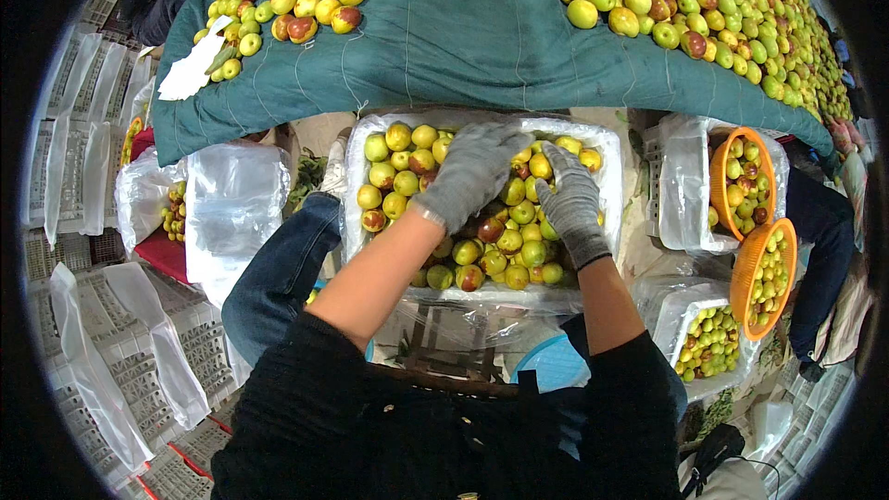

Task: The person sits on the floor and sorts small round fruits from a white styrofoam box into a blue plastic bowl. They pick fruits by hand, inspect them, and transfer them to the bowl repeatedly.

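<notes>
Right in front of me is a crate lined with white foam and clear plastic (pixel 610 173), filled with green, yellow and reddish-brown jujubes (pixel 510 242). My left hand (pixel 479 170), in a grey knit glove, lies across the fruit near the crate's far side. Its fingertips point right, and its palm side is hidden. Also gloved in grey, my right hand (pixel 573 205) is over the right part of the fruit. Its thumb and forefinger are spread apart and touch or nearly touch jujubes, and no fruit shows gripped between them.
A padded green cloth (pixel 458 48) beyond the crate carries heaped jujubes (pixel 694 0). Orange baskets (pixel 783 278) and lined crates (pixel 684 187) of fruit stand at right. Plastic crates (pixel 167 333) sit at left. A blue stool (pixel 552 363) shows below. Another person's leg (pixel 823 257) is at far right.
</notes>
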Motion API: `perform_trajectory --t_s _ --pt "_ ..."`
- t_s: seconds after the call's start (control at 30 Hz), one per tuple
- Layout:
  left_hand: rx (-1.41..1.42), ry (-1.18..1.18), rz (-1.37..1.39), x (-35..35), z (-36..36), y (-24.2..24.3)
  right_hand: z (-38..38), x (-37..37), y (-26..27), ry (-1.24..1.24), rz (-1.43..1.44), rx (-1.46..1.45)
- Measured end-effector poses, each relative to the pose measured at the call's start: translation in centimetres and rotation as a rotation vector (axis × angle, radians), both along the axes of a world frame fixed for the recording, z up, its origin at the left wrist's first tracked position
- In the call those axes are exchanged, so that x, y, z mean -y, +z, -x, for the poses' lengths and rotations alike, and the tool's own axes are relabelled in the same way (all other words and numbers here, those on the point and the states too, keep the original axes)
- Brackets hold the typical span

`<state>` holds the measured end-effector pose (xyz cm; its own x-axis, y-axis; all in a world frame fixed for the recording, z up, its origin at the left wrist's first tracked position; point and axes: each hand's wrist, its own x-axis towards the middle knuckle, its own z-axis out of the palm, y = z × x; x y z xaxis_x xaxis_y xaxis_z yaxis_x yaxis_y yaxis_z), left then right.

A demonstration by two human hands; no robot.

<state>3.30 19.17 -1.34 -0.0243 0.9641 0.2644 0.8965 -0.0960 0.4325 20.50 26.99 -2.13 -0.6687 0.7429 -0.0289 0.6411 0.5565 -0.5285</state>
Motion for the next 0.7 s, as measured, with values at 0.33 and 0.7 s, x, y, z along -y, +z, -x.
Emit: perform_trajectory --t_s 0.33,0.7 --pt "0.104 0.040 0.208 1.5 1.6 2.2 0.1 -1.0 0.0 -0.207 0.388 -0.173" --pt "-0.072 0.072 0.150 7.9 -2.6 -1.3 3.0 -0.3 -0.6 0.133 -0.014 -0.073"
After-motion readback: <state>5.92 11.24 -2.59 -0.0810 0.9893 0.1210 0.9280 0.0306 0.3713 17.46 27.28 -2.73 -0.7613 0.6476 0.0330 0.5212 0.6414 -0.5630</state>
